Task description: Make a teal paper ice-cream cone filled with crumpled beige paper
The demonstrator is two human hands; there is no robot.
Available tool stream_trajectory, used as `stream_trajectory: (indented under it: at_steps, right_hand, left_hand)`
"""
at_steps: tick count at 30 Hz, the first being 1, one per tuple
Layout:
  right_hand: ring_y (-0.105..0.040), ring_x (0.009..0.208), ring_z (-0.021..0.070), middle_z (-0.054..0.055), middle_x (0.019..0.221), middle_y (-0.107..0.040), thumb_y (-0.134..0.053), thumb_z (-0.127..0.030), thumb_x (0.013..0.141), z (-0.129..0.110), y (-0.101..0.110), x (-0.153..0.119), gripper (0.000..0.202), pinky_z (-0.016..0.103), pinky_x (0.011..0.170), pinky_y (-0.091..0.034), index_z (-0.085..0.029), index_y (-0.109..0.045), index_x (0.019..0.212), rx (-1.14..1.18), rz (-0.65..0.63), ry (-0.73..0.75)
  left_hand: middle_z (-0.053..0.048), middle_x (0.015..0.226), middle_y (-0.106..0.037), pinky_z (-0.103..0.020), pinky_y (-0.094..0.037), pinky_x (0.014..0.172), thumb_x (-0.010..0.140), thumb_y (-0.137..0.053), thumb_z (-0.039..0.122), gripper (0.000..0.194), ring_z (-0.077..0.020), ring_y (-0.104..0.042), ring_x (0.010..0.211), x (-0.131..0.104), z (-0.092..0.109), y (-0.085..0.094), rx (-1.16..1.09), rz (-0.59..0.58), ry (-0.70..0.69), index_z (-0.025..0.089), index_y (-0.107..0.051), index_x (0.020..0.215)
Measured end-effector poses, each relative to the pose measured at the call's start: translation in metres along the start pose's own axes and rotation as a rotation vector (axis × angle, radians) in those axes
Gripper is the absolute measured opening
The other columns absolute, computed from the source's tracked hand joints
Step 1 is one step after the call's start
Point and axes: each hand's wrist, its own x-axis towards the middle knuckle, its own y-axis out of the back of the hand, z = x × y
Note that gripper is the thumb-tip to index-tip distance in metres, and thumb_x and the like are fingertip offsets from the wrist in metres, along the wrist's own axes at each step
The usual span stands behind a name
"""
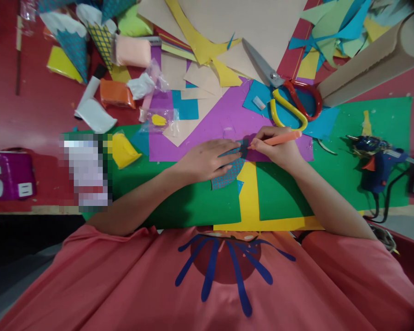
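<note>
My right hand [275, 146] is closed around an orange marker [283, 138], its tip touching or just over the upper edge of a blue paper piece with a red-brown grid [229, 178]. Flat across that piece lies my left hand [212, 158], fingers stretched out and pressing it down. Part of the gridded piece is hidden under those fingers. Beneath both hands are a purple sheet [200, 138] and green sheets [193, 202], with a yellow sheet [250, 193] showing between the green ones.
Scissors with red and yellow handles [274, 78] lie beyond my right hand. A blue glue gun [379, 170] rests at the right, near a rolled paper tube [376, 59]. Clay packets [117, 94] and paper cones [71, 43] crowd the upper left. Paper scraps [334, 30] lie upper right.
</note>
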Motion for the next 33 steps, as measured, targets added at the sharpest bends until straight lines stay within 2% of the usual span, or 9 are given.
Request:
stream_trajectory:
  at_steps: [3,8,12,15,18,20,28,33]
  right_hand:
    - [-0.043,0.051,0.0088,-0.002,0.052,-0.055,-0.064,-0.023,0.076,-0.0019,0.001,-0.0003,0.019,0.023,0.047,-0.032,-0.018,-0.059,0.058,0.001,-0.018,-0.004]
    - [-0.044,0.05,0.0085,-0.002,0.053,-0.057,-0.063,-0.025,0.076,-0.0039,0.0015,-0.0009,0.021,0.023,0.047,-0.031,-0.018,-0.058,0.057,0.03,-0.045,0.006]
    - [-0.047,0.05,0.0098,-0.002,0.053,-0.058,-0.064,-0.026,0.076,-0.0019,0.0012,-0.0009,0.022,0.024,0.047,-0.035,-0.019,-0.058,0.056,0.058,-0.052,0.009]
    - [-0.053,0.055,0.0117,0.0,0.06,-0.064,-0.063,-0.026,0.076,0.0002,0.0015,-0.0007,0.018,0.025,0.051,-0.041,-0.02,-0.061,0.058,0.124,0.01,0.002]
    - [-0.058,0.057,0.0128,0.001,0.064,-0.065,-0.062,-0.03,0.081,0.0009,0.0017,-0.001,0.019,0.027,0.053,-0.044,-0.021,-0.063,0.064,0.175,0.125,0.008]
    - [-0.06,0.059,0.0136,0.001,0.064,-0.065,-0.062,-0.033,0.085,0.0007,0.0013,-0.0014,0.021,0.028,0.056,-0.046,-0.021,-0.063,0.068,0.162,0.158,0.023]
    - [-0.059,0.06,0.0138,0.001,0.062,-0.064,-0.063,-0.031,0.084,0.0007,0.0002,-0.0003,0.021,0.028,0.055,-0.042,-0.021,-0.066,0.066,0.088,0.11,0.042]
    - [-0.057,0.058,0.0143,0.001,0.062,-0.065,-0.063,-0.033,0.084,0.0002,0.0002,-0.0003,0.02,0.029,0.054,-0.041,-0.022,-0.066,0.068,0.042,0.105,0.019]
  left_hand:
    - [-0.013,0.134,-0.066,-0.035,-0.052,0.105,0.104,-0.04,0.031,0.037,-0.0224,-0.064,0.124,0.0002,-0.0001,-0.0002,0.015,0.026,-0.011,0.014,-0.064,0.127]
    - [-0.014,0.14,-0.062,-0.037,-0.05,0.109,0.104,-0.041,0.03,0.037,-0.0229,-0.059,0.13,-0.0005,-0.0002,-0.0011,-0.033,-0.049,0.019,0.015,-0.061,0.132]
    - [-0.015,0.138,-0.062,-0.037,-0.051,0.108,0.103,-0.044,0.029,0.036,-0.0232,-0.061,0.129,-0.001,-0.0003,-0.002,-0.033,-0.022,0.014,0.015,-0.062,0.131]
    - [-0.014,0.138,-0.063,-0.036,-0.05,0.108,0.104,-0.041,0.03,0.037,-0.0229,-0.06,0.129,-0.0008,-0.0005,-0.0017,-0.024,-0.022,0.015,0.016,-0.062,0.131]
    - [-0.013,0.14,-0.062,-0.035,-0.049,0.11,0.104,-0.038,0.031,0.039,-0.022,-0.059,0.13,-0.0005,-0.0006,-0.0005,-0.018,-0.032,0.009,0.017,-0.059,0.135]
    - [-0.013,0.14,-0.062,-0.035,-0.049,0.109,0.104,-0.039,0.03,0.039,-0.0223,-0.059,0.13,-0.0002,-0.0005,0.0005,-0.014,-0.03,0.001,0.016,-0.059,0.135]
    - [-0.015,0.137,-0.063,-0.037,-0.051,0.107,0.103,-0.043,0.029,0.038,-0.0241,-0.062,0.127,0.0,-0.0002,0.0004,-0.031,-0.005,-0.001,0.014,-0.06,0.133]
    - [-0.015,0.142,-0.06,-0.039,-0.048,0.11,0.103,-0.043,0.03,0.039,-0.0241,-0.058,0.132,-0.0004,-0.0006,0.0,-0.068,-0.06,0.025,0.016,-0.058,0.137]
